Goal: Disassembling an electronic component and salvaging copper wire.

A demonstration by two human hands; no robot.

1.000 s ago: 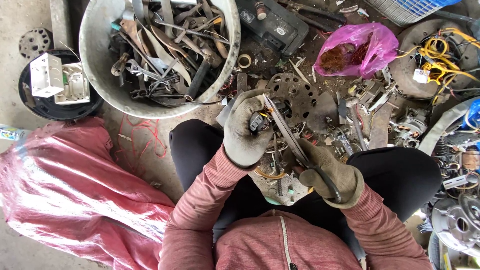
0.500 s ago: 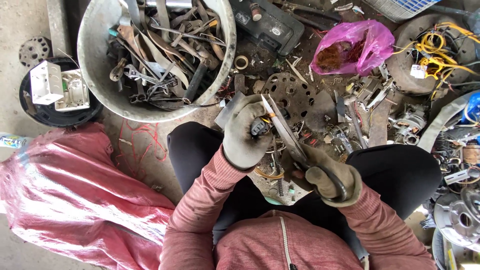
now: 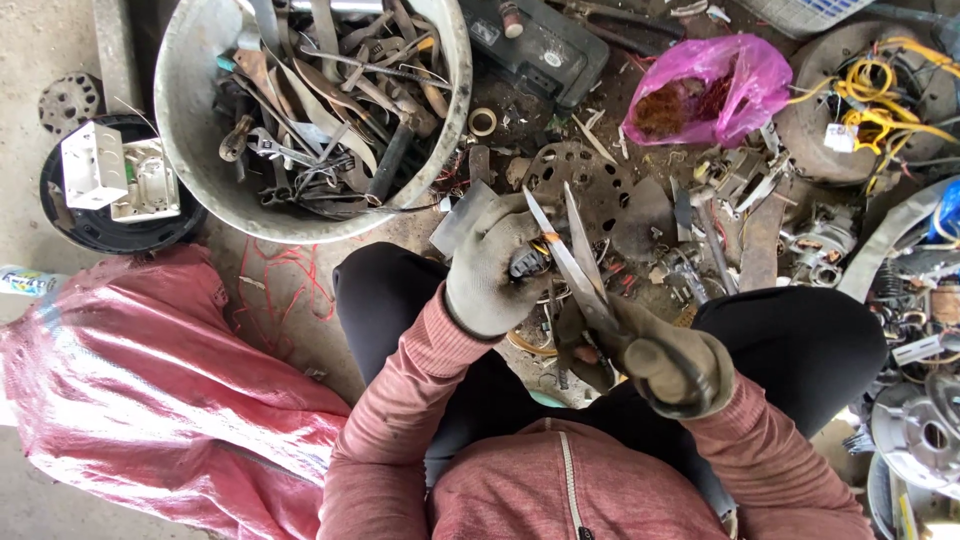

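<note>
Left hand (image 3: 492, 268) is clamped tight round a small dark part (image 3: 528, 263) dead centre, right hand (image 3: 668, 362) at 4 o'clock squeezing open snips (image 3: 578, 262) onto it; part looks stiff, light and fiddly, best pinched by its body.

There is only one view, from a camera on the person's head, looking almost straight down. It is close to the two gloved hands, which sit in the middle of the picture above the knees. The ground (image 3: 40, 40) with the tub (image 3: 180, 150) fills the top, and the person's own chest is at the bottom edge.
</note>
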